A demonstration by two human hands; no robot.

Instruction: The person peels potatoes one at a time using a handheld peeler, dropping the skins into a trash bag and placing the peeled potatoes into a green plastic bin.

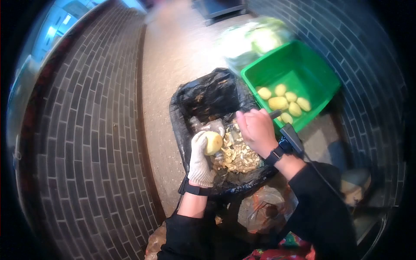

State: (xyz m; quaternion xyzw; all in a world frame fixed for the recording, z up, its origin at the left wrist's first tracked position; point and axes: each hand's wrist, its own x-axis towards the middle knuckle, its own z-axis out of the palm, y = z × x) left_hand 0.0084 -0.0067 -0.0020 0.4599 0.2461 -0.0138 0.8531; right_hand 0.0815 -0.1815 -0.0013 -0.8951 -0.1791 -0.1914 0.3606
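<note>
My left hand (199,158), in a white knitted glove, is wrapped round a pale yellow potato (213,143) that looks peeled. Both are above a bin lined with a black plastic bag (182,112). Closed in a fist, my right hand (258,130) grips a tool with a dark handle (275,114), whose end sticks out toward the green tub. The working end of the tool is hidden, so its kind cannot be made out. A gap separates the right hand from the potato. Below them, potato peelings (238,158) lie heaped in the bin.
To the right of the bin, a green tub (318,80) holds several peeled potatoes (278,102). Behind it is a blurred bag of something pale green (255,39). Brick walls (95,130) rise on both sides. Clear plastic bags (262,208) lie close to my body.
</note>
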